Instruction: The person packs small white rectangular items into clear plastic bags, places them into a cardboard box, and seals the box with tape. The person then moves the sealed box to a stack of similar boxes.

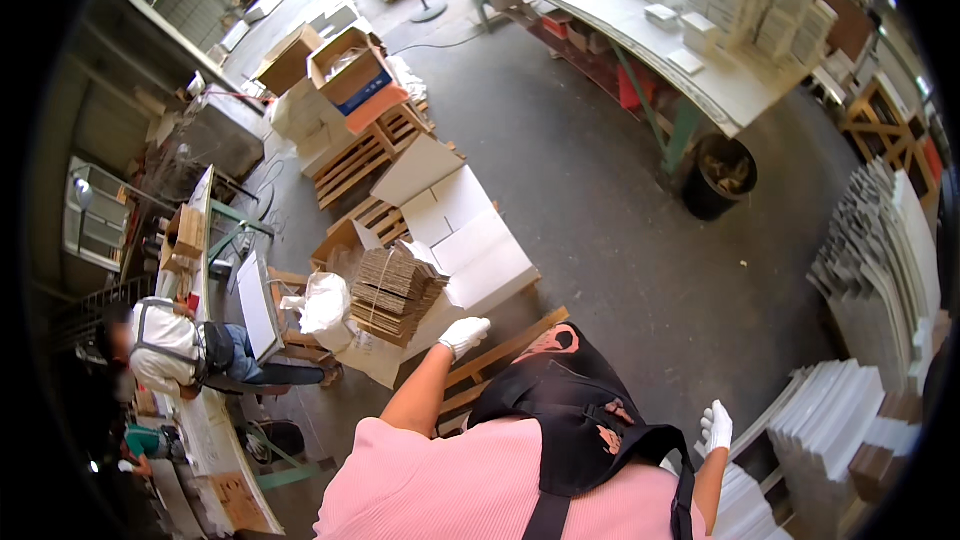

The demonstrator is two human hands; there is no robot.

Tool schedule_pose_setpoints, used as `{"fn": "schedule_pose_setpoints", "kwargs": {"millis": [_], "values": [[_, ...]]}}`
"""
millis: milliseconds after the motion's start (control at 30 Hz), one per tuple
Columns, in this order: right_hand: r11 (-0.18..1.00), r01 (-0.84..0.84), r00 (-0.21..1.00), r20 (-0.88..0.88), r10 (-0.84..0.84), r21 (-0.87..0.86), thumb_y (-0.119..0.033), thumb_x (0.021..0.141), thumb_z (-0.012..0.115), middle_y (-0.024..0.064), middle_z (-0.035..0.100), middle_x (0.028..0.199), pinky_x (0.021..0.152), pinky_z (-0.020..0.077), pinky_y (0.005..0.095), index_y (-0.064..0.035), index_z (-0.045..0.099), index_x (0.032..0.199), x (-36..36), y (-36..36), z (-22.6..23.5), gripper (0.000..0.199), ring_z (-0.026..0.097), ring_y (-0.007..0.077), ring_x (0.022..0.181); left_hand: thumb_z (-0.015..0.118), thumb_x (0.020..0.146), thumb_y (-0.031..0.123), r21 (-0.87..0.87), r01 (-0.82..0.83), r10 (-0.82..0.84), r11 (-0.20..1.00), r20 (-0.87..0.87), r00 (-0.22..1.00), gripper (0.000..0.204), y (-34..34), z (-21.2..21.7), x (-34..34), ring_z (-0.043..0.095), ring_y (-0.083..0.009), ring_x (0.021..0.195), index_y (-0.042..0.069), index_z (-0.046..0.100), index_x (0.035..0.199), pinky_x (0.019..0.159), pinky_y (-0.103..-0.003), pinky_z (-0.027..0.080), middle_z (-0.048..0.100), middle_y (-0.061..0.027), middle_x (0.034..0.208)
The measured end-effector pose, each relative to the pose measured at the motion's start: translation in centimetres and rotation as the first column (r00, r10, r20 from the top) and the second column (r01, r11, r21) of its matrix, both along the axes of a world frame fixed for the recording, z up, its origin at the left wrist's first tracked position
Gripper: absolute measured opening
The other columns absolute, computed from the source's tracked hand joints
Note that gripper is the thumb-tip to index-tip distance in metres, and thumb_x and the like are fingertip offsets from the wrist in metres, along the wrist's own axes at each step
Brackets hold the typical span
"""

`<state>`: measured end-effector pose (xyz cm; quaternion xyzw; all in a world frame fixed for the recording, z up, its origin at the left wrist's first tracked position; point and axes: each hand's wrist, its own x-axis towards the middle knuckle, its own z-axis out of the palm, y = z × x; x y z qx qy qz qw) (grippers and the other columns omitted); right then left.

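My left hand (464, 337), in a white glove, hangs in front of me with its fingers curled and nothing visible in them. It is nearest to a tied bundle of flat brown cardboard pieces (395, 295) standing on a big carton, and does not appear to touch it. Out to my right, my right hand (716, 427), also gloved in white, is held away from my body with its fingers loosely apart and no object in them. Beyond that hand stand stacks of white sheets (828, 405).
A large open white carton (475, 235) and wooden pallets (370, 155) lie ahead left, with a white plastic bag (324, 310) beside the bundle. Ahead right are a long table (590, 0) with white blocks and a black bin (697, 202). A person (180, 350) works at the left bench.
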<state>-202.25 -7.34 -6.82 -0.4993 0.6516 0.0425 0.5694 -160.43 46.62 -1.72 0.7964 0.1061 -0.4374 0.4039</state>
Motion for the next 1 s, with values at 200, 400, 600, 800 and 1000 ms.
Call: {"fn": "schedule_pose_setpoints", "kwargs": {"millis": [200, 400, 600, 800, 1000], "values": [[0.977, -0.176, 0.970, 0.189, 0.152, 0.117, -0.056, 0.098, 0.062, 0.0068, 0.069, 0.127, 0.079, 0.0483, 0.0354, -0.0146, 0.060, 0.142, 15.4, -1.9, 0.8, 0.061, 0.066, 0.0160, 0.095, 0.052, 0.098, 0.047, 0.028, -0.021, 0.020, 0.999, 0.011, 1.000, 0.048, 0.1, -6.7, 2.2, 0.060, -0.0207, 0.076, 0.004, 0.071, 0.110, 0.070, -0.037, 0.048, 0.070, -0.0087, 0.093], [0.905, -0.405, 0.904, 0.208, 0.375, 0.129, -0.050, 0.100, 0.060, 0.0122, 0.066, 0.137, 0.102, 0.0457, 0.0451, -0.0141, 0.057, 0.146, 30.2, -4.4, -1.2, 0.059, 0.065, 0.0248, 0.115, 0.054, 0.100, 0.047, 0.186, -0.061, 0.081, 0.981, -0.104, 0.991, 0.053, 0.4, -13.5, 11.2, 0.068, -0.0292, 0.096, 0.006, 0.066, 0.131, 0.074, -0.039, 0.052, 0.073, -0.0163, 0.113], [0.975, -0.022, 0.995, 0.104, -0.001, 0.220, -0.049, 0.100, 0.061, 0.0109, 0.067, 0.132, 0.089, 0.0514, 0.0432, -0.0093, 0.054, 0.148, 37.3, -13.1, -16.2, 0.063, 0.068, 0.0249, 0.100, 0.054, 0.099, 0.044, 0.222, 0.220, -0.286, 0.950, 0.332, 0.899, 0.045, -4.0, -21.3, 28.5, 0.065, -0.0256, 0.077, 0.002, 0.069, 0.103, 0.071, -0.040, 0.052, 0.071, -0.0134, 0.091], [0.638, -0.741, 0.665, 0.099, 0.740, 0.207, -0.048, 0.099, 0.062, 0.0108, 0.069, 0.127, 0.090, 0.0511, 0.0435, -0.0077, 0.056, 0.145, 56.6, -15.5, -15.5, 0.062, 0.067, 0.0258, 0.100, 0.059, 0.102, 0.041, -0.150, -0.046, 0.106, 0.988, 0.422, 0.900, 0.040, -11.6, -10.8, 38.3, 0.061, -0.0164, 0.092, 0.005, 0.069, 0.117, 0.087, -0.032, 0.052, 0.069, -0.0058, 0.106], [0.172, -0.971, 0.198, 0.159, 0.967, 0.166, -0.047, 0.098, 0.064, 0.0106, 0.071, 0.122, 0.090, 0.0509, 0.0438, -0.0061, 0.058, 0.143, 76.5, -19.7, -19.7, 0.061, 0.067, 0.0266, 0.099, 0.060, 0.101, 0.036, -0.002, -0.431, 0.407, 0.902, 0.328, 0.852, 0.039, -8.7, -19.4, 36.9, 0.065, -0.0203, 0.095, 0.003, 0.069, 0.119, 0.085, -0.035, 0.053, 0.071, -0.0103, 0.110]]}}
